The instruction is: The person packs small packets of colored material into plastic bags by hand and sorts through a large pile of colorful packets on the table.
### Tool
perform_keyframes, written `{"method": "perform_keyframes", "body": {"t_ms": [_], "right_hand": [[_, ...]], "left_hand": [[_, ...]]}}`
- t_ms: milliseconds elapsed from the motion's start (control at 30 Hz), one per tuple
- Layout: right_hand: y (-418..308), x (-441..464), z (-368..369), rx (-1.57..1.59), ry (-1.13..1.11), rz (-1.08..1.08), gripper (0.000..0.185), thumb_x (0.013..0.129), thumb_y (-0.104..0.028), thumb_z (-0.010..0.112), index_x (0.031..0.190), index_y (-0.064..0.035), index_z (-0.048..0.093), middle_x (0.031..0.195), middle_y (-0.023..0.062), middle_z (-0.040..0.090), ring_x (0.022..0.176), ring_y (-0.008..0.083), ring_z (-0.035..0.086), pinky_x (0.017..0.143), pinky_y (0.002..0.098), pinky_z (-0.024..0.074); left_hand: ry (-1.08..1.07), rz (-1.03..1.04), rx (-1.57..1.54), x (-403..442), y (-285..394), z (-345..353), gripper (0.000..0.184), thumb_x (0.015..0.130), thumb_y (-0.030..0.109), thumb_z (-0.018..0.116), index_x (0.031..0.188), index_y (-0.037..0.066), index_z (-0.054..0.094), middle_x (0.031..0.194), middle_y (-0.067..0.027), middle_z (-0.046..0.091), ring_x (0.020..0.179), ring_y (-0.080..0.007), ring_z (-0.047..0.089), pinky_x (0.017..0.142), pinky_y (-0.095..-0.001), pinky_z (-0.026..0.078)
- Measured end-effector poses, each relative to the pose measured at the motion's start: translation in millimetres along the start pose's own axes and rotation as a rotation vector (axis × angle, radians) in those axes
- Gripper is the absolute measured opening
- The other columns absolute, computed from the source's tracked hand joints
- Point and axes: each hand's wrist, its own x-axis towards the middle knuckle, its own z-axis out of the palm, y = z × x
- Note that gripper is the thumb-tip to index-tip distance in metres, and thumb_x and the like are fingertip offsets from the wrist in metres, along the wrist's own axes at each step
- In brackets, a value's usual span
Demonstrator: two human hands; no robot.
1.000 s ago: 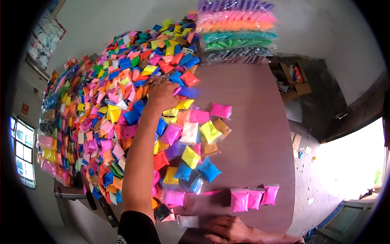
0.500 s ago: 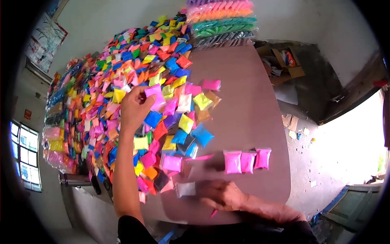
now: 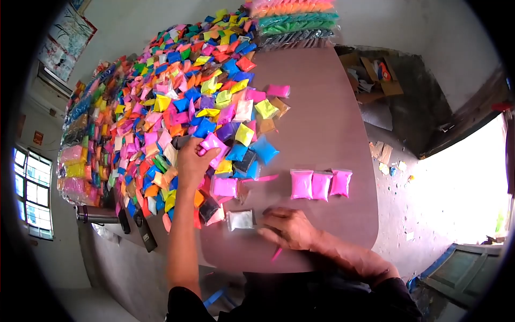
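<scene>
My left hand (image 3: 193,162) pinches a bright pink packet (image 3: 214,149) between thumb and fingers, above the near right part of a heap of coloured packets (image 3: 161,126). Low over the table's near side is my right hand (image 3: 291,228), its fingers apart and pointing left, with nothing visible in them. Just left of those fingers lies a clear packet with white filling (image 3: 240,220). Three pink packets (image 3: 321,185) lie side by side beyond my right hand. Another pink packet (image 3: 224,187) rests at the heap's edge, beside a thin pink strip (image 3: 261,178).
The brown table (image 3: 322,118) carries the heap on its left side. Stacked bags of sorted packets (image 3: 298,24) stand at the far end. A dark elongated object (image 3: 144,231) and a metal cylinder (image 3: 96,214) are at the left edge. An open cardboard box (image 3: 382,78) sits beyond the table.
My left hand has come nearer to me, bringing the pink packet with it. My right hand stays near the white packet, its fingers now clearer. The whole view has shifted, so the table appears higher.
</scene>
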Motion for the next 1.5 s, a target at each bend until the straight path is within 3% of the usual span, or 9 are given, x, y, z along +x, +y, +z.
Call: {"method": "perform_keyframes", "body": {"t_ms": [400, 600, 700, 967, 1067, 1167, 1233, 1333, 1500], "right_hand": [[-2.2, 1.1, -0.8, 0.010, -0.001, -0.009, 0.026, 0.093, -0.024, 0.073, 0.106, -0.0022, 0.072, 0.098, 0.0151, 0.071, 0.091, 0.0354, 0.069, 0.078, 0.0439, 0.0568], [-1.1, 0.6, 0.3, -0.008, -0.004, -0.029, 0.025, 0.093, -0.024, 0.072, 0.106, -0.0027, 0.072, 0.098, 0.0144, 0.071, 0.091, 0.0343, 0.069, 0.079, 0.0430, 0.0569], [-1.7, 0.1, 1.2, -0.014, -0.002, -0.024, 0.024, 0.093, -0.024, 0.072, 0.106, -0.0037, 0.073, 0.099, 0.0134, 0.071, 0.091, 0.0339, 0.069, 0.079, 0.0427, 0.0569], [-4.0, -3.6, 2.0, 0.007, 0.051, -0.050, 0.021, 0.091, -0.017, 0.075, 0.108, -0.0050, 0.073, 0.097, 0.0118, 0.071, 0.091, 0.0330, 0.070, 0.076, 0.0411, 0.0577], [-9.2, -5.9, -3.4, 0.125, 0.047, -0.003, 0.032, 0.087, -0.011, 0.080, 0.117, -0.0029, 0.070, 0.099, 0.0136, 0.069, 0.087, 0.0282, 0.070, 0.073, 0.0372, 0.0574], [-23.1, -3.2, -9.5, 0.192, 0.154, 0.129, 0.045, 0.087, -0.014, 0.082, 0.127, -0.0034, 0.065, 0.098, 0.0071, 0.066, 0.081, 0.0137, 0.065, 0.064, 0.0282, 0.0505], [-23.7, -4.5, -11.4, 0.263, 0.148, 0.184, 0.043, 0.089, -0.017, 0.080, 0.127, -0.0024, 0.066, 0.103, 0.0090, 0.068, 0.083, 0.0147, 0.065, 0.068, 0.0300, 0.0525], [-16.6, -7.8, -13.0, 0.454, 0.056, 0.250, 0.034, 0.096, -0.018, 0.075, 0.124, -0.0003, 0.067, 0.103, 0.0078, 0.071, 0.086, 0.0108, 0.063, 0.074, 0.0290, 0.0534], [-7.2, -12.4, -12.8, 0.643, 0.017, 0.195, 0.025, 0.102, -0.016, 0.069, 0.121, 0.0002, 0.070, 0.097, 0.0025, 0.072, 0.088, 0.0075, 0.062, 0.077, 0.0270, 0.0531]], "left_hand": [[0.051, -0.294, -0.176, -3.1, -20.2, -20.9, 0.034, 0.082, 0.026, 0.089, 0.086, 0.000, 0.067, 0.073, -0.0034, 0.067, 0.055, -0.0104, 0.061, 0.048, -0.0259, 0.048], [0.024, -0.306, -0.295, -4.1, -32.8, -27.5, 0.035, 0.086, 0.024, 0.086, 0.096, -0.003, 0.068, 0.081, -0.0048, 0.069, 0.060, -0.0096, 0.062, 0.053, -0.0238, 0.051], [0.022, -0.284, -0.328, -8.5, -34.0, -33.7, 0.038, 0.090, 0.020, 0.082, 0.116, -0.004, 0.067, 0.102, -0.0098, 0.072, 0.071, -0.0097, 0.064, 0.055, -0.0234, 0.051], [-0.025, -0.205, -0.531, -76.5, 10.6, -43.8, 0.035, 0.093, 0.011, 0.075, 0.124, -0.002, 0.064, 0.108, -0.0074, 0.070, 0.076, -0.0081, 0.063, 0.058, -0.0230, 0.050], [-0.016, -0.162, -0.552, -117.4, 38.5, -29.6, 0.036, 0.092, 0.004, 0.073, 0.126, -0.002, 0.063, 0.111, -0.0074, 0.068, 0.093, -0.0102, 0.064, 0.071, -0.0231, 0.054], [-0.059, -0.152, -0.623, -152.8, 68.4, -13.7, 0.039, 0.091, 0.000, 0.073, 0.128, -0.001, 0.061, 0.119, -0.0071, 0.068, 0.105, -0.0129, 0.064, 0.086, -0.0254, 0.053], [-0.076, -0.062, -0.640, -168.8, 83.6, -1.9, 0.045, 0.087, -0.003, 0.077, 0.130, -0.002, 0.062, 0.123, -0.0088, 0.067, 0.111, -0.0153, 0.064, 0.093, -0.0285, 0.054], [-0.088, -0.048, -0.626, -186.3, 96.3, 10.4, 0.048, 0.086, -0.002, 0.079, 0.130, -0.003, 0.062, 0.124, -0.0101, 0.067, 0.112, -0.0155, 0.064, 0.092, -0.0289, 0.055], [-0.121, -0.123, -0.611, -200.4, 99.2, 9.3, 0.034, 0.089, 0.004, 0.079, 0.120, -0.005, 0.067, 0.106, -0.0084, 0.073, 0.093, -0.0144, 0.070, 0.082, -0.0274, 0.058]]}}
